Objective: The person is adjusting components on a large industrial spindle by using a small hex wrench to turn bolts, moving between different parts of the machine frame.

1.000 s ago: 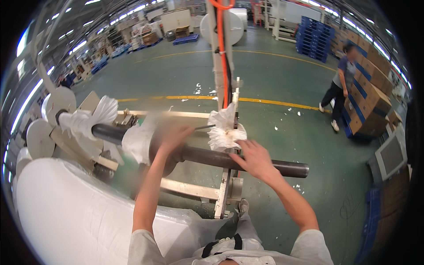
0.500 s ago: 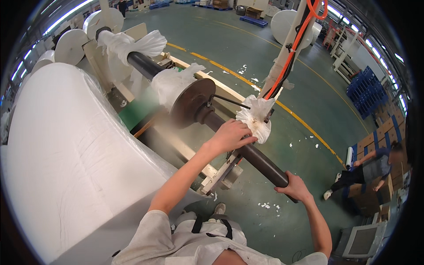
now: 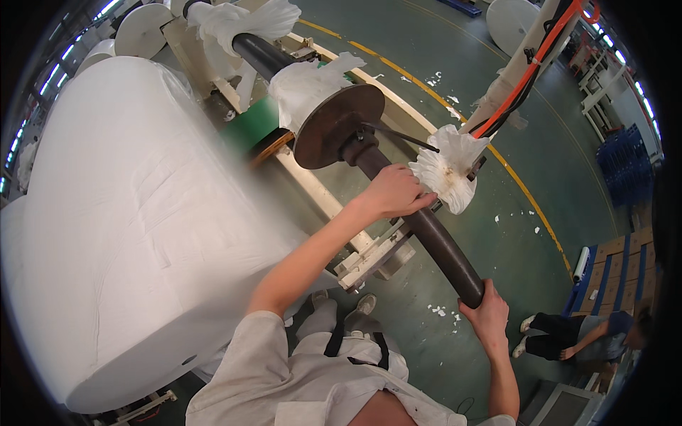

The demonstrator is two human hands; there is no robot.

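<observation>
A long dark metal shaft (image 3: 447, 248) runs diagonally from far left to near right. My left hand (image 3: 398, 190) is closed over it, beyond the brown round flange's collar on my side. At the near end my right hand (image 3: 487, 312) wraps round the shaft's tip. The rusty flange (image 3: 339, 126) sits on the shaft, with a thin black rod (image 3: 401, 136) jutting from its collar toward the right. Torn white paper (image 3: 309, 89) clings behind the flange. More crumpled white paper (image 3: 451, 170) hangs beside the shaft, just right of my left hand.
A huge white paper roll (image 3: 135, 213) fills the left side. Under the shaft runs a cream machine frame (image 3: 320, 188) with a green part (image 3: 252, 124). A post with an orange hose (image 3: 529, 67) rises at right. A person (image 3: 582, 337) stands near stacked boxes (image 3: 618, 270). Paper scraps (image 3: 440, 310) litter the floor.
The view has shifted, so the shaft and flange appear higher and farther right. Both hands keep their hold on the shaft. The person at right has changed stance, with the arm lowered.
</observation>
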